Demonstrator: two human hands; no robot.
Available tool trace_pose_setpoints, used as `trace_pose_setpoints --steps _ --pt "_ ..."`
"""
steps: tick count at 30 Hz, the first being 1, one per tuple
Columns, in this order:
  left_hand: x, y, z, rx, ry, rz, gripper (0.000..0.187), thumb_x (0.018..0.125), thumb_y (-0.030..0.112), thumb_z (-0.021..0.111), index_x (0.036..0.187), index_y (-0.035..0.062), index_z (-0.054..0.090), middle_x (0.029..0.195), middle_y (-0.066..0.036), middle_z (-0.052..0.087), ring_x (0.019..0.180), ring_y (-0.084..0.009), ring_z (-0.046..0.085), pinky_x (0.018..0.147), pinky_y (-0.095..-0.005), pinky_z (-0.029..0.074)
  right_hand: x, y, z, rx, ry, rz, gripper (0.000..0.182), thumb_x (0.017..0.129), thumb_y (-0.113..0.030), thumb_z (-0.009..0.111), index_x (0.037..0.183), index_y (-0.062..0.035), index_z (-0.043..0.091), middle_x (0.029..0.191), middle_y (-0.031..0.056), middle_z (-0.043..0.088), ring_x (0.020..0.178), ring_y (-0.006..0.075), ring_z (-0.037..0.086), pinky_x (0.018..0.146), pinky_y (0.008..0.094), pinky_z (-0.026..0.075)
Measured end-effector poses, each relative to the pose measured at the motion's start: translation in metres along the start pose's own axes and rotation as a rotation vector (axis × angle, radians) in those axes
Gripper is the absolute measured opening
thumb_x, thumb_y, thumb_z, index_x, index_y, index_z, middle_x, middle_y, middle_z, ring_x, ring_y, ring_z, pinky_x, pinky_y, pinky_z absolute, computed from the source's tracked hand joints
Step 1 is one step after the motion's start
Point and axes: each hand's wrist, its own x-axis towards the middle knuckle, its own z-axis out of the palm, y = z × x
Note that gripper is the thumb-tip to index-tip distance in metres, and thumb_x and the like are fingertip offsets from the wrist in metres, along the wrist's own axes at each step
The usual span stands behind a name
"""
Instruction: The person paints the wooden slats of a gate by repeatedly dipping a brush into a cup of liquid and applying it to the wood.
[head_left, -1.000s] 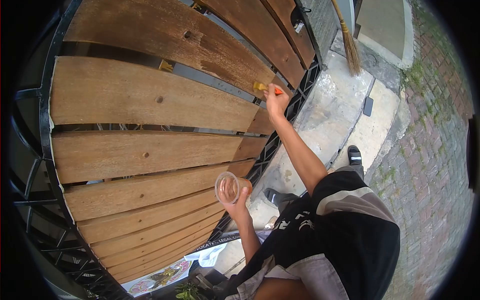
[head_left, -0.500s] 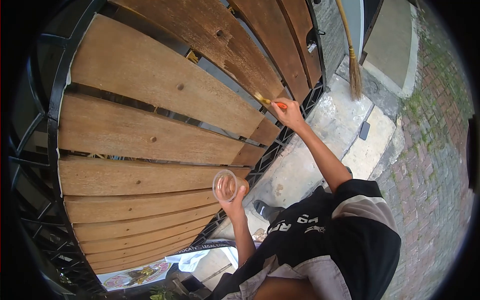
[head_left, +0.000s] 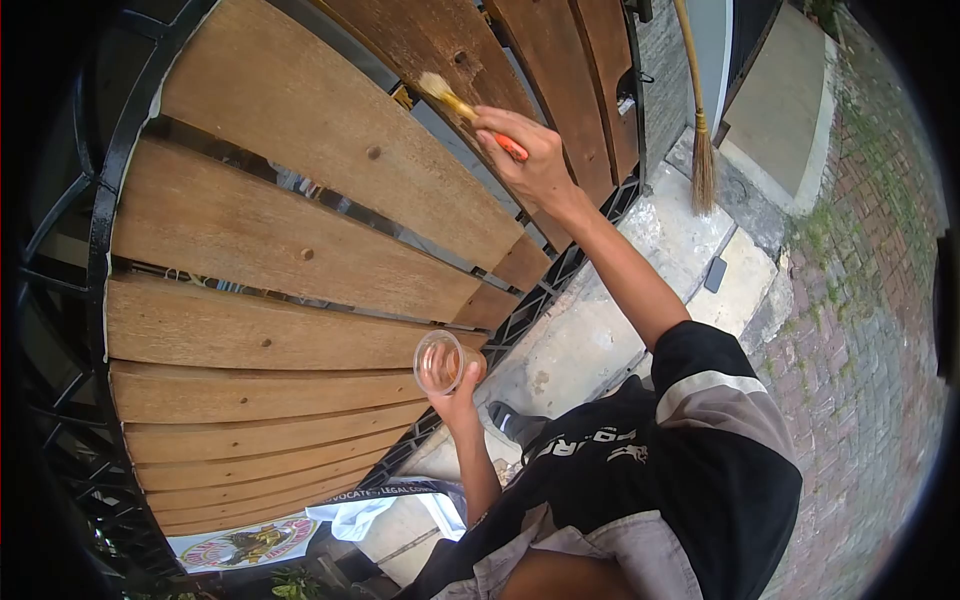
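A black metal frame (head_left: 103, 230) edges wooden slats (head_left: 200, 325) at left. The left hand (head_left: 458, 405) grips a clear cup (head_left: 438, 362), lower centre; the right hand (head_left: 530, 155) pinches a paintbrush (head_left: 455, 102) near a slat's edge, upper centre. Brick paving (head_left: 840, 330) spreads wide at right.

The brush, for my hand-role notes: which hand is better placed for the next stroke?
Probably the right hand: it holds the brush near a dark plank; the left hand holds a cup.

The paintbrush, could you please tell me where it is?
In the head view, the paintbrush is above centre, in the right hand, bristles near a dark slat.
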Motion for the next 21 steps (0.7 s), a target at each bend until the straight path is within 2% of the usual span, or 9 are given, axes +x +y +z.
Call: trace_pose_setpoints --steps 3,5,6,8,10,12,14,16,21 --pt "0.000 0.000 0.000 -0.014 0.010 -0.012 0.082 0.075 -0.003 0.076 0.143 -0.0028 0.031 0.143 -0.020 0.042 0.136 -0.0281 0.039 0.111 -0.0379 0.033 -0.089 0.027 -0.022 -0.098 -0.147 0.219 0.015 0.086 -0.008 0.069 0.097 0.0015 0.070 0.098 0.0175 0.072 0.088 0.0327 0.070 0.080 0.0376 0.056" --pt "-0.002 -0.004 -0.004 0.022 -0.001 -0.022 0.082 0.074 -0.003 0.076 0.143 -0.0028 0.031 0.143 -0.020 0.042 0.136 -0.0280 0.039 0.111 -0.0375 0.033 -0.149 0.049 -0.044 -0.235 -0.457 0.466 0.015 0.088 -0.009 0.066 0.097 0.0029 0.070 0.096 0.0204 0.071 0.088 0.0329 0.070 0.078 0.0377 0.056" --pt "-0.004 -0.003 -0.004 0.021 0.000 -0.024 0.082 0.074 -0.003 0.076 0.143 -0.0028 0.031 0.143 -0.020 0.042 0.136 -0.0280 0.039 0.111 -0.0375 0.033 -0.156 0.051 -0.051 -0.235 -0.460 0.467 0.015 0.088 -0.009 0.066 0.097 0.0029 0.070 0.096 0.0204 0.071 0.088 0.0329 0.070 0.078 0.0377 0.056" --pt "-0.004 0.002 0.000 -0.031 -0.003 -0.042 0.083 0.074 -0.003 0.076 0.143 -0.0028 0.031 0.143 -0.020 0.042 0.135 -0.0277 0.039 0.111 -0.0372 0.033 -0.164 0.060 -0.057 -0.364 -0.824 0.685 0.017 0.089 -0.011 0.065 0.097 0.0026 0.071 0.091 0.0210 0.071 0.083 0.0345 0.070 0.075 0.0385 0.055" --pt "0.000 0.000 0.000 -0.042 -0.002 -0.032 0.082 0.074 -0.004 0.076 0.143 -0.0029 0.031 0.143 -0.020 0.042 0.136 -0.0275 0.039 0.111 -0.0372 0.033 -0.122 0.055 -0.042 -0.261 -0.640 0.574 0.021 0.090 -0.020 0.064 0.095 -0.0018 0.072 0.089 0.0239 0.068 0.082 0.0391 0.067 0.075 0.0433 0.054" --pt "-0.001 -0.002 0.001 -0.050 0.003 -0.033 0.082 0.074 -0.004 0.076 0.143 -0.0029 0.031 0.143 -0.020 0.041 0.136 -0.0273 0.039 0.111 -0.0372 0.033 -0.050 0.031 -0.022 -0.101 -0.422 0.401 0.020 0.089 -0.019 0.066 0.096 -0.0012 0.071 0.092 0.0213 0.070 0.081 0.0359 0.069 0.073 0.0415 0.055" --pt "0.001 -0.001 0.004 -0.045 -0.013 -0.010 0.083 0.073 -0.004 0.077 0.143 -0.0032 0.032 0.143 -0.020 0.041 0.136 -0.0272 0.039 0.112 -0.0373 0.033 0.009 0.006 -0.010 -0.032 -0.220 0.156 0.017 0.087 -0.013 0.070 0.099 -0.0010 0.072 0.097 0.0149 0.073 0.085 0.0267 0.072 0.075 0.0333 0.057" --pt "0.003 -0.002 0.006 -0.041 -0.021 -0.005 0.083 0.073 -0.003 0.077 0.143 -0.0033 0.032 0.142 -0.020 0.042 0.136 -0.0273 0.039 0.112 -0.0373 0.033 0.050 -0.014 -0.007 0.013 -0.048 -0.087 0.015 0.086 -0.010 0.071 0.099 -0.0016 0.072 0.101 0.0130 0.073 0.090 0.0256 0.072 0.079 0.0322 0.058" --pt "0.001 -0.004 0.016 -0.063 -0.046 -0.001 0.084 0.072 -0.002 0.079 0.142 -0.0034 0.032 0.142 -0.020 0.042 0.135 -0.0271 0.039 0.112 -0.0373 0.032 0.036 -0.002 -0.007 0.013 0.017 -0.182 0.014 0.085 -0.007 0.071 0.098 0.0004 0.070 0.103 0.0149 0.072 0.093 0.0262 0.072 0.081 0.0316 0.057"
